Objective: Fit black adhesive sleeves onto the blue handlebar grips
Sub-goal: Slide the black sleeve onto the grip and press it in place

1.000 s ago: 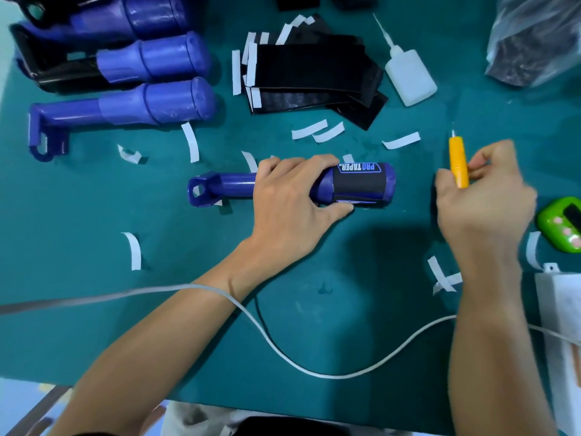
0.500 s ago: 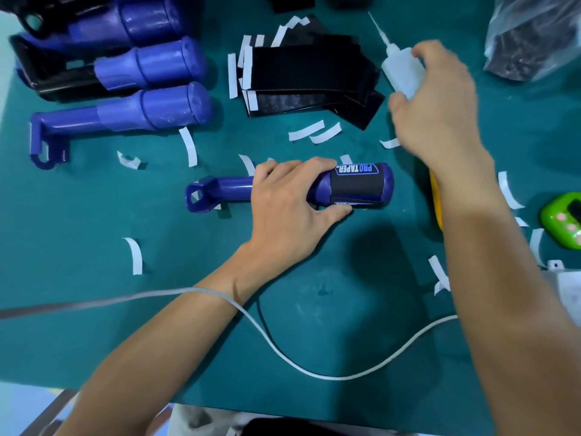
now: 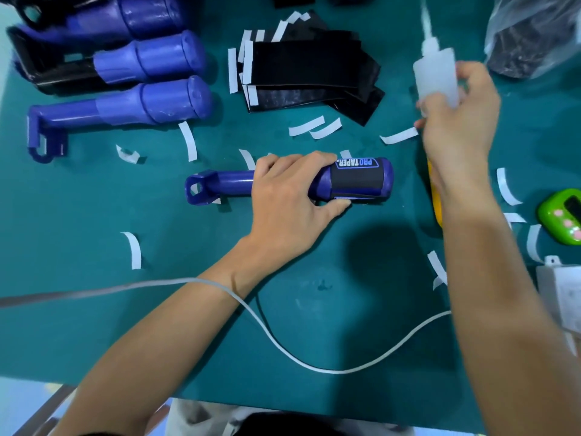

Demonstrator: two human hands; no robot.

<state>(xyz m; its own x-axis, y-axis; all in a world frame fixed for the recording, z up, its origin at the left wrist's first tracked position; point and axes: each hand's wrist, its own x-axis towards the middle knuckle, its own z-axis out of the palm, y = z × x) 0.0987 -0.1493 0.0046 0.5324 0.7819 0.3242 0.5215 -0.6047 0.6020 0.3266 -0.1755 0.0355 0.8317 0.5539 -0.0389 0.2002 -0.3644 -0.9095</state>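
A blue handlebar grip (image 3: pixel 220 184) lies on its side on the green mat, with a black sleeve (image 3: pixel 356 180) wrapped round its thick right end. My left hand (image 3: pixel 289 193) grips the middle of this grip and holds it down. My right hand (image 3: pixel 459 121) is raised above the mat at the right and grips a white glue bottle (image 3: pixel 435 73), its thin nozzle pointing away from me. A pile of black adhesive sleeves (image 3: pixel 308 70) with white backing strips lies behind the grip.
Three more blue grips (image 3: pixel 151 102) lie at the back left. White backing strips (image 3: pixel 314 125) are scattered over the mat. A yellow tool (image 3: pixel 436 199) lies under my right forearm. A green device (image 3: pixel 562 215), a white box (image 3: pixel 562 294), a plastic bag (image 3: pixel 534 33) and a white cable (image 3: pixel 314 366) are nearby.
My right hand put down the yellow tool, reached to the glue bottle and has lifted it off the mat. My left hand stays on the grip.
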